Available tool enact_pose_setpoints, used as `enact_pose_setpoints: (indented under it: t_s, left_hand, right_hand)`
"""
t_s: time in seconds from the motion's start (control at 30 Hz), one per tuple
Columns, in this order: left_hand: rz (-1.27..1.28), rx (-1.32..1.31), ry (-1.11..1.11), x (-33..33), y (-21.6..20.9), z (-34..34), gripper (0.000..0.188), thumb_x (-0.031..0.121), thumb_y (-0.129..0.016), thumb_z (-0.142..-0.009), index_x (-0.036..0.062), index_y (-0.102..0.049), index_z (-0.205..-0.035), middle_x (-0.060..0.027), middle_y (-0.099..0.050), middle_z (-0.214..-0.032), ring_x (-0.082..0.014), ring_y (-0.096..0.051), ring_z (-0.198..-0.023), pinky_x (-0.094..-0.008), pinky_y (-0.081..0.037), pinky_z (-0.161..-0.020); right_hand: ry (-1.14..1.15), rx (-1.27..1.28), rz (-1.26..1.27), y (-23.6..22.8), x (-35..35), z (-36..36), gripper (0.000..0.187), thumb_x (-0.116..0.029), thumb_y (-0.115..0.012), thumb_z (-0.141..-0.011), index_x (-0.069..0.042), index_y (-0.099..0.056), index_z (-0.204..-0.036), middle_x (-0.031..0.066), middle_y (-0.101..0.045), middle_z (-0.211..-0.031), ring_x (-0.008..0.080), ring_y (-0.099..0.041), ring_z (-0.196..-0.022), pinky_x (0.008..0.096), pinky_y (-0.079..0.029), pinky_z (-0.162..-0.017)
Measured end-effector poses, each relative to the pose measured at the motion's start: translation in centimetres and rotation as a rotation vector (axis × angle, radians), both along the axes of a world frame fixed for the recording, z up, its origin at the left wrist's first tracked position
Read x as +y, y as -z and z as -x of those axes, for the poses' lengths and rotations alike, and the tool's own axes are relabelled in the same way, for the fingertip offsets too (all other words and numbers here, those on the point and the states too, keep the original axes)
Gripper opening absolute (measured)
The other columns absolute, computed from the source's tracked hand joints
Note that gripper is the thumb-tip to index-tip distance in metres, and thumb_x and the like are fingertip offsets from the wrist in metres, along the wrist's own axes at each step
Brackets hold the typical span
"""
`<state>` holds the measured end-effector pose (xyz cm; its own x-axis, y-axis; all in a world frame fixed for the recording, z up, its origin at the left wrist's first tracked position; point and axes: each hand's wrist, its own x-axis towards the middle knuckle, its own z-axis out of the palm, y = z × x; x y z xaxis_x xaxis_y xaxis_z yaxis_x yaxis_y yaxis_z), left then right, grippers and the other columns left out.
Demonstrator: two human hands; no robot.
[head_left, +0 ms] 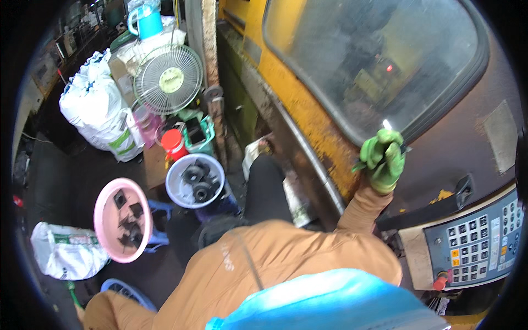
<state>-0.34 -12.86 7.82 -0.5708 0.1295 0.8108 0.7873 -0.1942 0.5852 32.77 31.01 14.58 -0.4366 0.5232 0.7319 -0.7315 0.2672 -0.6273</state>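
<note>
My right hand point(385, 160), in a green glove, is raised at the lower edge of the machine's window point(379, 55). Its fingers are curled together, and whatever they grip, if anything, is hidden. A small bright white spot shows just above the fingertips. The window sits in a worn yellow and brown machine door point(308, 110). At the lower left my left sleeve point(113, 313) reaches toward the rim of the picture. Beside its end is a narrow green strip point(74, 296); the left hand's fingers cannot be made out.
A control panel point(467, 242) with a red knob point(440, 281) stands at the right. To the left are a pink basin point(100, 220) and a pale blue basin point(171, 190) holding dark parts, a fan point(170, 80), white sacks point(91, 110), a red-lidded container point(172, 142) and a blue jug point(147, 23).
</note>
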Motion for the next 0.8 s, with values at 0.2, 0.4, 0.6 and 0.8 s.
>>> enact_pose_setpoints:
  t_s: [0.2, 0.4, 0.6, 0.8]
  left_hand:
    - [-0.104, 0.039, 0.021, -0.8, -0.2, -0.5, 0.075, 0.030, -0.070, -0.081, 0.0100, -0.037, -0.146, -0.0099, -0.033, -0.150, -0.0149, -0.047, -0.072, -0.0295, -0.044, -0.069]
    - [-0.330, 0.131, 0.115, -0.7, -1.1, -1.9, 0.078, 0.031, -0.070, -0.081, 0.0108, -0.035, -0.148, -0.0095, -0.030, -0.154, -0.0144, -0.046, -0.070, -0.0290, -0.044, -0.067]
    - [-0.344, -0.024, 0.460, 4.3, -2.2, -3.7, 0.081, 0.033, -0.068, -0.083, 0.0091, -0.029, -0.150, -0.0116, -0.029, -0.155, -0.0131, -0.042, -0.069, -0.0285, -0.042, -0.063]
    - [-0.047, -0.395, 0.388, 9.5, -1.6, -2.3, 0.083, 0.020, -0.067, -0.074, 0.0001, -0.031, -0.146, -0.0174, -0.044, -0.142, -0.0200, -0.061, -0.099, -0.0346, -0.050, -0.087]
  right_hand:
    - [-0.039, 0.024, -0.007, 0.4, 0.6, -0.1, 0.028, -0.014, -0.056, -0.091, 0.005, -0.063, -0.110, 0.0026, -0.049, -0.057, 0.0129, -0.045, -0.045, 0.0281, -0.044, -0.046]
    - [-0.024, 0.022, -0.038, 0.4, 0.6, 0.0, 0.028, -0.015, -0.054, -0.092, 0.006, -0.062, -0.109, 0.0023, -0.049, -0.058, 0.0117, -0.044, -0.045, 0.0283, -0.040, -0.046]
    - [-0.020, 0.017, -0.034, 0.7, 0.8, -0.1, 0.029, -0.016, -0.054, -0.093, 0.005, -0.061, -0.110, 0.0003, -0.046, -0.057, 0.0104, -0.039, -0.042, 0.0274, -0.036, -0.044]
    - [0.021, -0.057, -0.132, 0.2, 0.3, 1.3, 0.034, -0.018, -0.052, -0.094, 0.006, -0.058, -0.117, -0.0001, -0.047, -0.057, 0.0069, -0.036, -0.043, 0.0228, -0.033, -0.043]
